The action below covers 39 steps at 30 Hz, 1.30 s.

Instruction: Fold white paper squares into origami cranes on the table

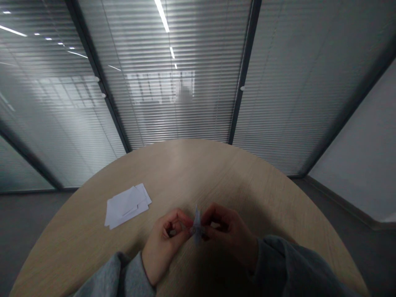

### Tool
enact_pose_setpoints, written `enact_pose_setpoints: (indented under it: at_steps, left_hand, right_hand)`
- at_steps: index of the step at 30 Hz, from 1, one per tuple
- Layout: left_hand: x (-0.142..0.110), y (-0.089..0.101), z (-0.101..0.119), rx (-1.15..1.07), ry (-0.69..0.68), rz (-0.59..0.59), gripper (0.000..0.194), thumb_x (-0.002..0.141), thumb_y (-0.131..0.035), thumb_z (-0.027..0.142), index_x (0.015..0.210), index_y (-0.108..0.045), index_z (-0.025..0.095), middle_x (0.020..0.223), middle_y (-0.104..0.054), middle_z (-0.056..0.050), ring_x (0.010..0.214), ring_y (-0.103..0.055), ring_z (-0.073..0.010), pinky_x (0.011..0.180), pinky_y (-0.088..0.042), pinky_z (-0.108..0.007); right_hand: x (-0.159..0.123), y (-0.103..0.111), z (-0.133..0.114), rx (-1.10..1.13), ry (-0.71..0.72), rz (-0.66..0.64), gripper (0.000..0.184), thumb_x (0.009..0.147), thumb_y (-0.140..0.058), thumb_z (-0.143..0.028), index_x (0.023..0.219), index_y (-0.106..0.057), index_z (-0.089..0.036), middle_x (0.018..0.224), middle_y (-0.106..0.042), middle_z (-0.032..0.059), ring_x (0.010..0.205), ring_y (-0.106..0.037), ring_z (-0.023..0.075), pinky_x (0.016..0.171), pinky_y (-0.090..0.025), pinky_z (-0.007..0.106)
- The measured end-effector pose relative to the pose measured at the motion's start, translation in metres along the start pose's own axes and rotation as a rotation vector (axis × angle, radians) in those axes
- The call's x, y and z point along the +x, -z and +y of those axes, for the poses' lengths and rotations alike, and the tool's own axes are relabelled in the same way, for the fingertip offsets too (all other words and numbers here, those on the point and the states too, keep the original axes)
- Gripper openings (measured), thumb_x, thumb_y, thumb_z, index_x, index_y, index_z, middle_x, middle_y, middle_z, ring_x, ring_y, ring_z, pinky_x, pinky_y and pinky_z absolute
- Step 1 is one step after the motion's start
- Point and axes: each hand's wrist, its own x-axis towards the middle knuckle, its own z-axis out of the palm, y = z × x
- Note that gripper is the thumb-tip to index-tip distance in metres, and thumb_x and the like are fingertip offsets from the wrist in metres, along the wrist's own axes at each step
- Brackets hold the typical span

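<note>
A small piece of folded white paper [197, 225] stands nearly upright between my two hands, its narrow pointed top showing above the fingers. My left hand [168, 237] pinches it from the left with thumb and forefinger, the other fingers curled in. From the right, my right hand [227, 233] grips the same paper with thumb and fingertips. Fingertips cover part of the paper, and its lower end is blurred, so its exact folded shape is hard to make out. Both hands are just above the near part of the round wooden table [192, 169].
Several loose white paper sheets [126, 205] lie overlapping on the table to the left of my left hand. Behind the table's curved far edge stand glass panels with blinds [182, 119] and dark frames. A pale wall [365, 156] is at the right.
</note>
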Motion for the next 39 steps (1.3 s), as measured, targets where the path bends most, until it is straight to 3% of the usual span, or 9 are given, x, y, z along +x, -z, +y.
enact_pose_setpoints:
  at_steps: [7, 14, 19, 27, 30, 32, 39]
  left_hand:
    - [-0.003, 0.003, -0.002, -0.061, -0.022, -0.039, 0.021, 0.070, -0.065, 0.033, 0.064, -0.053, 0.017, 0.048, -0.036, 0.007, 0.045, -0.028, -0.0076, 0.043, -0.021, -0.021]
    - [-0.002, 0.002, -0.002, -0.087, 0.002, -0.062, 0.014, 0.068, -0.066, 0.028, 0.067, -0.058, 0.016, 0.049, -0.043, 0.005, 0.045, -0.037, -0.0085, 0.039, -0.034, -0.017]
    - [-0.003, 0.002, 0.000, -0.062, -0.036, -0.054, 0.009, 0.065, -0.059, 0.019, 0.057, -0.059, 0.016, 0.058, -0.054, -0.001, 0.049, -0.046, -0.0105, 0.041, -0.038, -0.019]
    - [-0.007, 0.002, 0.003, 0.011, -0.142, -0.046, 0.011, 0.069, -0.056, 0.016, 0.059, -0.060, 0.017, 0.063, -0.059, -0.003, 0.062, -0.053, -0.0152, 0.054, -0.039, -0.024]
    - [-0.007, 0.002, -0.003, -0.092, -0.101, -0.042, 0.008, 0.073, -0.058, 0.024, 0.070, -0.059, 0.017, 0.063, -0.054, 0.000, 0.057, -0.049, -0.0132, 0.050, -0.039, -0.022]
    - [-0.006, 0.000, -0.007, -0.154, -0.059, -0.053, 0.018, 0.077, -0.059, 0.035, 0.076, -0.056, 0.017, 0.062, -0.051, 0.001, 0.054, -0.046, -0.0121, 0.048, -0.039, -0.022]
    - [-0.004, -0.002, -0.005, -0.032, 0.028, -0.090, 0.031, 0.073, -0.064, 0.046, 0.070, -0.056, 0.016, 0.056, -0.047, 0.003, 0.050, -0.041, -0.0098, 0.047, -0.034, -0.021]
  right_hand:
    - [0.000, 0.000, 0.000, 0.023, -0.011, -0.012, 0.022, 0.067, -0.072, -0.030, 0.069, -0.055, -0.017, 0.066, -0.058, -0.0016, 0.060, -0.057, 0.0106, 0.055, -0.048, 0.023]
    - [-0.001, 0.001, -0.001, 0.007, 0.020, -0.012, 0.018, 0.068, -0.071, -0.028, 0.069, -0.057, -0.017, 0.066, -0.058, -0.0013, 0.060, -0.056, 0.0105, 0.055, -0.047, 0.022]
    - [-0.001, 0.001, -0.001, 0.012, 0.050, -0.035, 0.013, 0.069, -0.069, -0.027, 0.068, -0.060, -0.017, 0.065, -0.059, -0.0004, 0.062, -0.057, 0.0119, 0.058, -0.049, 0.024]
    - [-0.003, 0.001, -0.007, -0.116, 0.095, -0.019, 0.007, 0.071, -0.063, -0.024, 0.070, -0.061, -0.018, 0.067, -0.062, 0.0009, 0.063, -0.060, 0.0130, 0.059, -0.050, 0.024]
    - [-0.005, 0.001, -0.008, -0.176, 0.110, -0.027, 0.005, 0.073, -0.062, -0.023, 0.070, -0.062, -0.018, 0.067, -0.063, 0.0009, 0.064, -0.061, 0.0136, 0.059, -0.051, 0.024]
    - [-0.006, 0.001, -0.009, -0.214, 0.132, -0.028, 0.004, 0.073, -0.060, -0.021, 0.071, -0.062, -0.019, 0.067, -0.065, 0.0007, 0.065, -0.063, 0.0139, 0.061, -0.053, 0.025]
    - [-0.007, 0.000, -0.008, -0.260, 0.181, 0.027, 0.003, 0.073, -0.059, -0.019, 0.071, -0.061, -0.019, 0.067, -0.064, -0.0001, 0.066, -0.063, 0.0134, 0.064, -0.054, 0.026]
